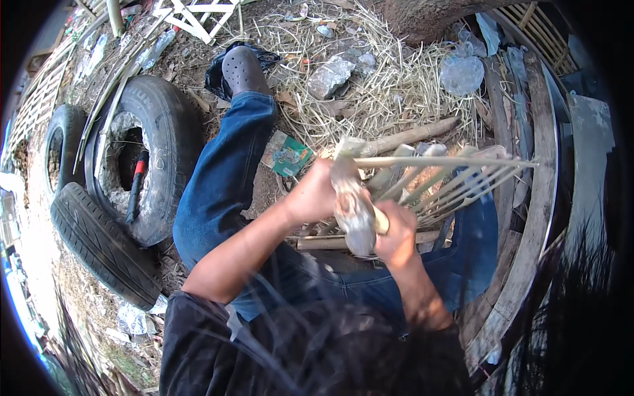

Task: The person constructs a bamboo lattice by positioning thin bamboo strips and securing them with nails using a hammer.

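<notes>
Three worn tyres are seen lying on the ground, well apart from the bundle of bamboo strips. The bundle is held over the lap, its strips fanned away from the hands. A broad grey blade is set against the bundle's near end. The left hand is closed beside the blade; the right hand is closed around its pale handle.

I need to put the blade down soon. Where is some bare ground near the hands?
Bare soil lies between the black rubber tyre and the blue-jeaned leg. Around both hands, left hand and right hand, split bamboo strips and dry straw crowd everything.
</notes>
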Demonstrator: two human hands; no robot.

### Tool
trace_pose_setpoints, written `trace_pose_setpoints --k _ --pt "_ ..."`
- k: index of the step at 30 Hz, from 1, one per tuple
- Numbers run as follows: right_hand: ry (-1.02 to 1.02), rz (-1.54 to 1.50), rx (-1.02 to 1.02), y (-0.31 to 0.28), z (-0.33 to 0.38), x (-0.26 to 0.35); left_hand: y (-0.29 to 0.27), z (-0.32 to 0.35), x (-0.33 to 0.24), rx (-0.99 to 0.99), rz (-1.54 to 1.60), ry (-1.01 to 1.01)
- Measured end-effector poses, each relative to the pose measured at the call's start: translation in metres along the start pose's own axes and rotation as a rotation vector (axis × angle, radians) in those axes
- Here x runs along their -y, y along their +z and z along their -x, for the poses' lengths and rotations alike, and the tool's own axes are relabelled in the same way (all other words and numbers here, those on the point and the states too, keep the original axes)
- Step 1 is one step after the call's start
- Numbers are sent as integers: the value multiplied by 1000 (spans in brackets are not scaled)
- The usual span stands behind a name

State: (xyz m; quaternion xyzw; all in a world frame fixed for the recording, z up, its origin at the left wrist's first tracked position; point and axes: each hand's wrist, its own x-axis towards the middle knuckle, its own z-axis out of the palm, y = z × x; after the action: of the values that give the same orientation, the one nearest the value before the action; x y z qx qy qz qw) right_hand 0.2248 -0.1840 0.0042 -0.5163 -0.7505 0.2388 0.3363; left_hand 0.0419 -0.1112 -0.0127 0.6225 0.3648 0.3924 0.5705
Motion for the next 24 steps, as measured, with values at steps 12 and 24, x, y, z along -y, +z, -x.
trace_pose_setpoints --k 12,24 --pt "-114 72 58 -7 -15 6 -14 -18 12 10 65 -184" --pt "-120 -13 118 -20 9 -9 -4 -15 -16 -15 131 -190"
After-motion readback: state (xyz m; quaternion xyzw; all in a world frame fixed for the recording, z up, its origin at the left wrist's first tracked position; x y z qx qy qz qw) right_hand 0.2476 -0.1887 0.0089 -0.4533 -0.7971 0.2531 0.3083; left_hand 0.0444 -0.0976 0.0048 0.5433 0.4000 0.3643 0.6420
